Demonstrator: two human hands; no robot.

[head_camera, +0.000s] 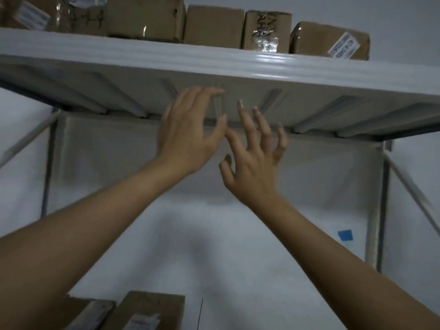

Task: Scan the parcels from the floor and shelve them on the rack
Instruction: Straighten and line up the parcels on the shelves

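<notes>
Several cardboard parcels [214,26] sit side by side along the top shelf [238,65], labels [343,45] too blurry to read; left hand [188,136] and right hand [254,163] spread, empty.

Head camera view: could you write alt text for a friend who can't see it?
A person's empty left hand and right hand, fingers spread, reach up towards the underside of a white rack shelf. A row of cardboard parcels sits on top of it; more parcels lie at the bottom left.

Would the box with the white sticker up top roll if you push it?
Probably not: the box has flat sides, so it should slide. It sits near the front edge of the shelf, so pulling might drop it.
</notes>
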